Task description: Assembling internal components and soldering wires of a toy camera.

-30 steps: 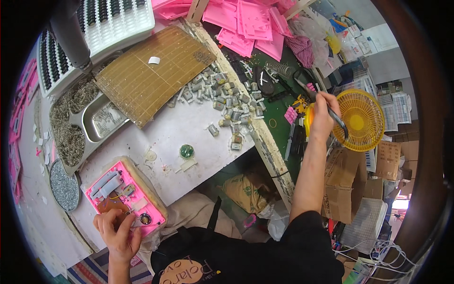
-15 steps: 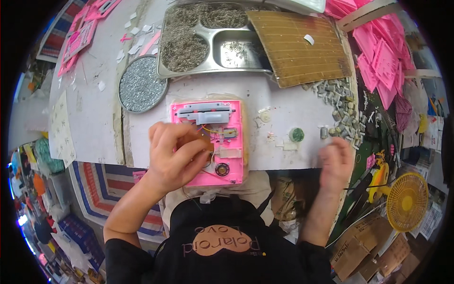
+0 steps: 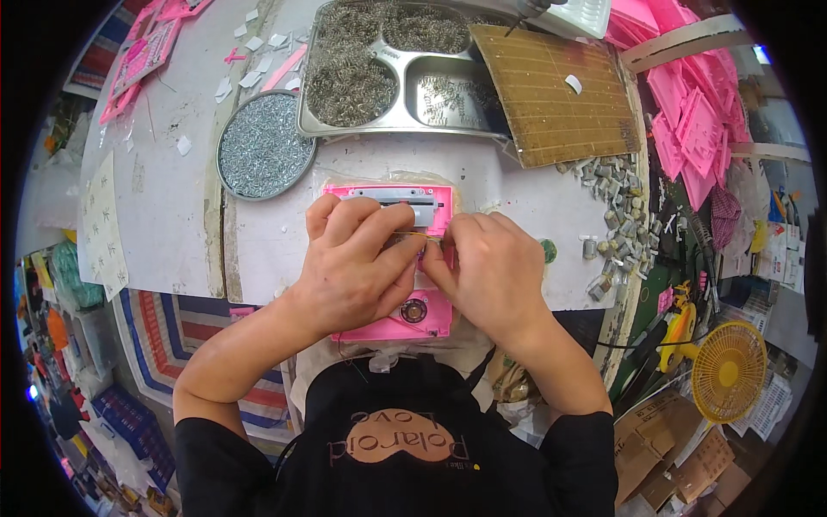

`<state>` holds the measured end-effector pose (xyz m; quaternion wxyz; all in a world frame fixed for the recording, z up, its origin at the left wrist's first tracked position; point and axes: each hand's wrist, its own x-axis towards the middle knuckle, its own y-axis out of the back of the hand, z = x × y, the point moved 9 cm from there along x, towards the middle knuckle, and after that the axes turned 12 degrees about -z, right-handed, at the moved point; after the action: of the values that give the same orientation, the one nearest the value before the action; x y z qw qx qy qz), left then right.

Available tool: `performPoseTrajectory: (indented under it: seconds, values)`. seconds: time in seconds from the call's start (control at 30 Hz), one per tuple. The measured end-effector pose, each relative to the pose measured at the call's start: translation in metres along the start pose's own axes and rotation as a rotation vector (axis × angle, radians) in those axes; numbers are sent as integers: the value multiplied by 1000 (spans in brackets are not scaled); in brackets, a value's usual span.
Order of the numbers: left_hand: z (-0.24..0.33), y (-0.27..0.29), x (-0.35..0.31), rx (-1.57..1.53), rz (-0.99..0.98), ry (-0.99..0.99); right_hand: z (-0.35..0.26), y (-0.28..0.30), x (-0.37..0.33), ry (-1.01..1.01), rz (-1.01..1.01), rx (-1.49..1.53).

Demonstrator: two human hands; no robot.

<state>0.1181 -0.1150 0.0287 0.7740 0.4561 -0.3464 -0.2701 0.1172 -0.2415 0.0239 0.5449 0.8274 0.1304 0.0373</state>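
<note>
A pink plastic housing [image 3: 431, 321] lies in front of me, with a grey slotted part [image 3: 422, 212] near its far edge and a round black component [image 3: 413, 310] near its close edge. Over its middle, my left hand [image 3: 357, 258] is closed, thumb and forefinger pinching at a thin yellow wire [image 3: 415, 233]. My right hand [image 3: 487, 267] comes in from the right, its fingertips pinched together at the housing's right edge and almost touching the left ones. Whatever sits between the right fingertips is hidden. Both hands cover most of the housing's middle.
A steel compartment tray [image 3: 405, 73] of small springs stands at the back, beside a round dish [image 3: 267, 145] of screws. Brown cardboard [image 3: 556, 95] leans over the tray's right side. Small metal motors [image 3: 616, 215] lie at right, near pink panels [image 3: 689, 112] and a yellow fan [image 3: 729, 370].
My right hand has moved left from beside the loose motors to the housing. My left hand has shifted slightly right, and its fingers now meet the right hand's at the wire.
</note>
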Motion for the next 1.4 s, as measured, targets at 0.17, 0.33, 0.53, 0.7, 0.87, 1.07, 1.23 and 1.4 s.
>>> performPoseTrajectory:
  seconds: [0.17,0.33,0.53,0.7,0.87,1.07,1.23,1.4]
  values:
    - [1,-2,-5,28,-24,-12,12,-6,3,-103,-115,138]
    - [1,-6,-5,39,5,-16,5,-3,4,-53,-59,1]
    - [1,4,7,-21,-23,-14,-51,-11,-8,59,-66,-525]
    - [5,3,24,-51,-97,-143,-31,-10,-17,120,-201,-349]
    - [-3,4,24,18,-207,-302,152,92,18,-400,110,6]
    - [-2,-6,45,-94,-221,-403,442,160,-19,-718,205,-440]
    - [2,-13,51,-79,-318,-428,432,175,12,-608,246,-443]
    - [7,-17,64,-64,-375,-485,429,268,-12,-508,435,-416]
